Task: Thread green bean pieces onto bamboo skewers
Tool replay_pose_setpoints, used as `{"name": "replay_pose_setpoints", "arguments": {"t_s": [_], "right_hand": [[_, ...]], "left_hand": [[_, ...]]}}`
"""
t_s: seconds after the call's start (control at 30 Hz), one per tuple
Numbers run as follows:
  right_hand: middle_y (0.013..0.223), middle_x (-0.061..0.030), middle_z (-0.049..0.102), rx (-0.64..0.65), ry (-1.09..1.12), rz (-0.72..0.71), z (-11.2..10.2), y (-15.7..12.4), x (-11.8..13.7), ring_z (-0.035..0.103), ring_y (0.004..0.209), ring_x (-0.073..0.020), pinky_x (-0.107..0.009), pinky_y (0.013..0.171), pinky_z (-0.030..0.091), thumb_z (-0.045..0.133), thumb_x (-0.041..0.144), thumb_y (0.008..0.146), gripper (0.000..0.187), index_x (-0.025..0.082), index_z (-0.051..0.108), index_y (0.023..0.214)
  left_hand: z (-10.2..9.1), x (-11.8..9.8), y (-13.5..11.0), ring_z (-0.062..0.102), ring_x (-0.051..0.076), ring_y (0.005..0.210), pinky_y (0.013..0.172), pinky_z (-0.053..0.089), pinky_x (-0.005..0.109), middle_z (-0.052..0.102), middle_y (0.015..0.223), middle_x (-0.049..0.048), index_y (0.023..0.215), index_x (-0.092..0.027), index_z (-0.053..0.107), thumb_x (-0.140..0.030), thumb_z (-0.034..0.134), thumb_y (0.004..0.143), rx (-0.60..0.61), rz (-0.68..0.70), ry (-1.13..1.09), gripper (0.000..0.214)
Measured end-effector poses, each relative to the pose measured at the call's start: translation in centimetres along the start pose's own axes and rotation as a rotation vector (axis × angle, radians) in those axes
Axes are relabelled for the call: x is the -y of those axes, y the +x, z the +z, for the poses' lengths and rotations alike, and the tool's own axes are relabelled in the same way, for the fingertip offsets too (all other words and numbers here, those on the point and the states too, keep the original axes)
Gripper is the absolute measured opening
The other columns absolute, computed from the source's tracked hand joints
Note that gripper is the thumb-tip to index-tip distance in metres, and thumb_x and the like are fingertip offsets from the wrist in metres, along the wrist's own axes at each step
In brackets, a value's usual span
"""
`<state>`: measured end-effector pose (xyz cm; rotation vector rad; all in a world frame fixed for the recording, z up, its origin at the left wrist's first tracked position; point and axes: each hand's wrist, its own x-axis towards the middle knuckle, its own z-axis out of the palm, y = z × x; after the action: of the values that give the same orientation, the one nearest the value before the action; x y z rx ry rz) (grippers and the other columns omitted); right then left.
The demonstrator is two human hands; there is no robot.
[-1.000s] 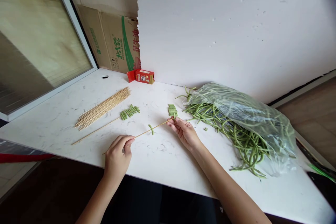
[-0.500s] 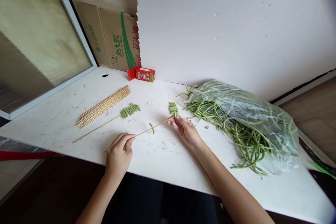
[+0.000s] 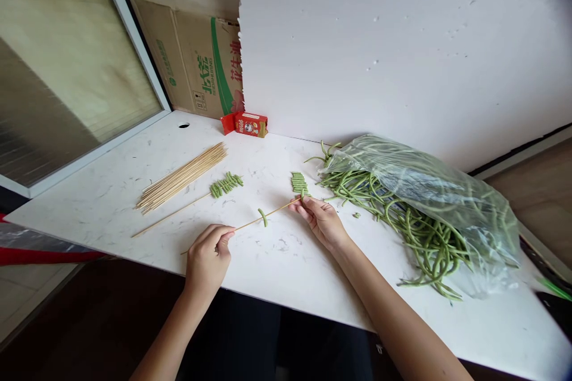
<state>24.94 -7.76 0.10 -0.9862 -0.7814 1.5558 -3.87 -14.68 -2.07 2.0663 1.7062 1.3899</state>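
Observation:
My left hand [image 3: 209, 253] is closed around a thin bamboo skewer [image 3: 248, 225], whose blunt end sticks out behind the fingers. One short green bean piece [image 3: 263, 217] is threaded partway along it. At the skewer's far tip, my right hand [image 3: 322, 220] pinches another cut bean piece [image 3: 304, 193] between thumb and fingers; whether the tip has pierced it I cannot tell. Just beyond those fingers lies a neat row of cut bean pieces [image 3: 299, 181]. A finished skewer of bean pieces [image 3: 227, 184] rests on the white table [image 3: 268, 268], left of the hands.
A bundle of bare skewers [image 3: 183, 177] lies at the left. Long green beans [image 3: 429, 247] spill from a clear plastic bag [image 3: 420, 172] on the right. A small red box [image 3: 251, 124] and a cardboard box [image 3: 192, 65] stand at the back, beside a framed glass panel [image 3: 80, 65].
The whole view has shifted slightly, moving things a little to the right in the picture. Both hands keep nearly the same pose on the skewer and the bean piece.

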Motion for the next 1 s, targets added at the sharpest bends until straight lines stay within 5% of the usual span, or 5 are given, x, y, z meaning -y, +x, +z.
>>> {"name": "replay_pose_setpoints", "arguments": {"t_s": [1.0], "right_hand": [[0.100,-0.0099,0.083,0.068,-0.158,0.010,-0.21,-0.32,0.12,0.080,0.095,-0.0242,-0.033,0.093,0.062,0.089,0.052,0.079,0.039,0.018,0.083,0.097]], "left_hand": [[-0.10,0.07,-0.11,0.074,0.019,0.088,0.080,0.057,0.029,0.078,0.092,0.0035,0.092,-0.022,0.074,-0.016,0.054,0.101,0.003,-0.023,-0.001,0.023]]}}
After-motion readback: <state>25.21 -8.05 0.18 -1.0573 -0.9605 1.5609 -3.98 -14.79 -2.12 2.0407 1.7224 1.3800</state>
